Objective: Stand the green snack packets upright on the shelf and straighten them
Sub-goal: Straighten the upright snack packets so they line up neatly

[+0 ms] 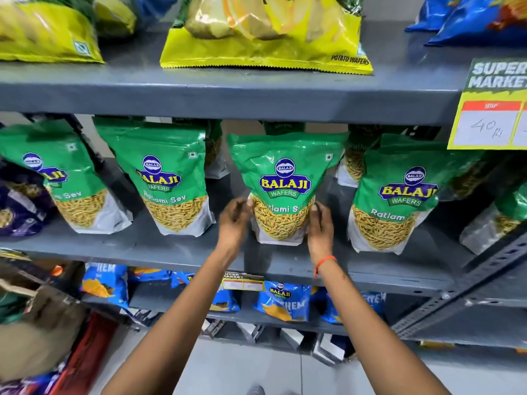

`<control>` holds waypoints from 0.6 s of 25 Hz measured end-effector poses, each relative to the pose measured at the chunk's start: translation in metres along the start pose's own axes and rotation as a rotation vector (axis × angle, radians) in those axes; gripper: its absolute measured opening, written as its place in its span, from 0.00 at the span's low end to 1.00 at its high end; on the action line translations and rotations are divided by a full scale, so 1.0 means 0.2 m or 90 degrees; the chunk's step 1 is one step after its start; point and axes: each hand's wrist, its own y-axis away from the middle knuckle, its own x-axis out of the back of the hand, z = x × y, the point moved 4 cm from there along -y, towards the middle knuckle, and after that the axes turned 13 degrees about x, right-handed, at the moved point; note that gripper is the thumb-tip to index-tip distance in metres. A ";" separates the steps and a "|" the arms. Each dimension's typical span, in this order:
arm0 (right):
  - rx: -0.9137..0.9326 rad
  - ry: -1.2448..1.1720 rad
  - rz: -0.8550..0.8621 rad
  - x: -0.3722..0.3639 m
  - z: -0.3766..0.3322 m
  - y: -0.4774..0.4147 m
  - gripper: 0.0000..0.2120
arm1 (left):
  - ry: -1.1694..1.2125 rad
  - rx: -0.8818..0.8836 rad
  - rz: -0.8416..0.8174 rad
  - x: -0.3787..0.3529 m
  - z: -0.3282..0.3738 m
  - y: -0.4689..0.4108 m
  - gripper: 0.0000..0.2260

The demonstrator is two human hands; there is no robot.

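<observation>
Several green Balaji Ratlami Sev packets stand upright along the middle grey shelf (171, 252). The centre green packet (285, 178) stands between my hands, its lower half squeezed narrow. My left hand (233, 220) touches its left edge with thumb and fingertips. Against its right edge, my right hand (320, 229), with an orange thread on the wrist, presses flat. Neighbouring green packets stand at the left (168, 178), far left (54, 178) and right (396, 201). More green packets (353, 163) sit behind, partly hidden.
Yellow potato wafer bags (265, 32) lie on the upper shelf, with blue bags (470, 18) at its right. A price card (490, 109) hangs from that shelf's edge. Blue packets (285, 300) fill the lower shelf. A purple packet (20, 206) and a cardboard box (37, 323) are at left.
</observation>
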 end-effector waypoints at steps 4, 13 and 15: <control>0.014 -0.022 0.071 0.01 -0.05 -0.11 0.09 | 0.056 0.000 0.045 -0.01 0.07 -0.03 0.10; 0.032 -0.007 0.017 -0.01 -0.04 -0.09 0.07 | 0.046 0.021 0.039 -0.03 0.04 -0.05 0.09; 0.032 0.020 0.047 0.00 -0.04 -0.12 0.05 | 0.057 0.032 0.034 -0.02 0.04 -0.05 0.10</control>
